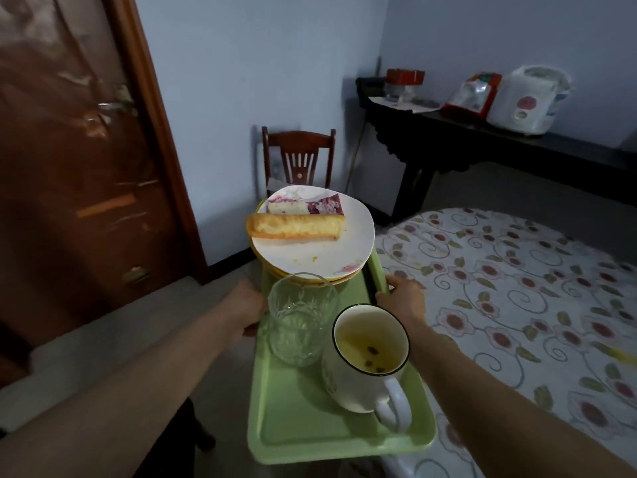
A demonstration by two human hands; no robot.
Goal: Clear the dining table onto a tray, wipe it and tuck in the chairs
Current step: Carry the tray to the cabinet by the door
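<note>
L fingers (253,331) hidden (under tray (310,439)).

The near end of the green tray (293,439) is left bare; farther along, passage is blocked by glass (301,319), mug (368,357) and stacked plates (331,257).

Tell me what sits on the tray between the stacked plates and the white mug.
In the head view, a clear empty glass stands on the green tray, between the stacked plates at the far end and the white mug nearer the person.
</note>
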